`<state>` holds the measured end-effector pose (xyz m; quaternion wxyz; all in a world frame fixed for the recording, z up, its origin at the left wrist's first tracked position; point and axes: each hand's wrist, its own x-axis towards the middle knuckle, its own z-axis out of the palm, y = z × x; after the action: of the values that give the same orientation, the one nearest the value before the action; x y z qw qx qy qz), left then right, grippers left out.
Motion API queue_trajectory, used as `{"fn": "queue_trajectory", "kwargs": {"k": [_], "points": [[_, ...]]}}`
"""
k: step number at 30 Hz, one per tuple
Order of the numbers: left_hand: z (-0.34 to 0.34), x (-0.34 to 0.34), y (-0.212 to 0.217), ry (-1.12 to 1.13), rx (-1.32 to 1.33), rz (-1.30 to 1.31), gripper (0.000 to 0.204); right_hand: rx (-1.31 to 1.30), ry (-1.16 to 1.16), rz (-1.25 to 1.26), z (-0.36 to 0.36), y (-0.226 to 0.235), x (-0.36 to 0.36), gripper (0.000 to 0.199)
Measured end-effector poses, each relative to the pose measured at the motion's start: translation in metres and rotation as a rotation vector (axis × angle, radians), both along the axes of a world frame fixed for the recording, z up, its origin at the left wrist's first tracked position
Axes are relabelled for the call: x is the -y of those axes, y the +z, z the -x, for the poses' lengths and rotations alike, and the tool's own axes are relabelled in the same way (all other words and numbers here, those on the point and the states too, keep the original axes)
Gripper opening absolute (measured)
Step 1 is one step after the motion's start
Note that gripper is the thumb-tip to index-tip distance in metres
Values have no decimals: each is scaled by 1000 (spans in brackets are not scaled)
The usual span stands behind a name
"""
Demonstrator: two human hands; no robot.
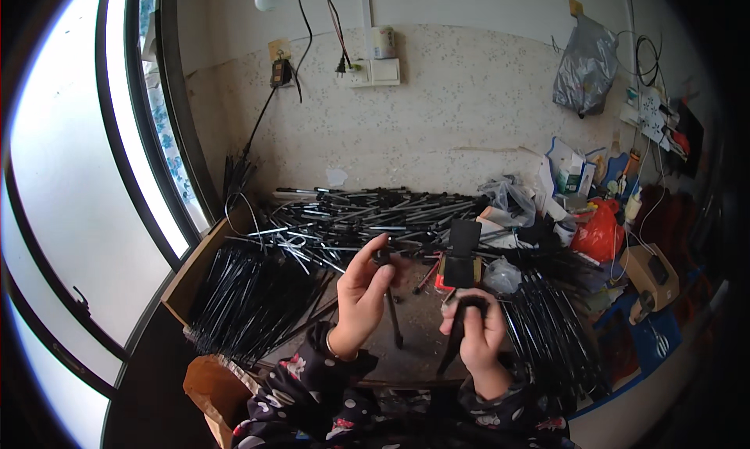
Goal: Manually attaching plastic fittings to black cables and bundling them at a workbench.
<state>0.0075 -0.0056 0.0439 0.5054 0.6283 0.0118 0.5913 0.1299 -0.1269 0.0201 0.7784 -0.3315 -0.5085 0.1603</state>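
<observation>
My left hand is raised over the middle of the table, thumb and forefinger pinched on a small black piece. Just below those fingers is a slim black rod with a thicker lower end; I cannot tell whether it joins the held piece. My right hand is closed around a dark, flat, tapering strip that points down toward the table's front edge. A small light-coloured tip shows by its fingers. What lies inside the right fist is hidden.
A large heap of black and silvery rods covers the table's back. Rod bundles lie at left and right. A black-topped red box stands behind my right hand. A red bag and a cardboard box sit far right.
</observation>
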Motion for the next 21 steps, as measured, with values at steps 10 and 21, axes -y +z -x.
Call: {"fn": "queue_trajectory", "kwargs": {"k": [10,21], "points": [[22,66,-6,-501,110,454,40,45,59,283,36,28,28,43],[21,84,-35,-370,182,505,34,159,-78,255,41,1,20,44]]}}
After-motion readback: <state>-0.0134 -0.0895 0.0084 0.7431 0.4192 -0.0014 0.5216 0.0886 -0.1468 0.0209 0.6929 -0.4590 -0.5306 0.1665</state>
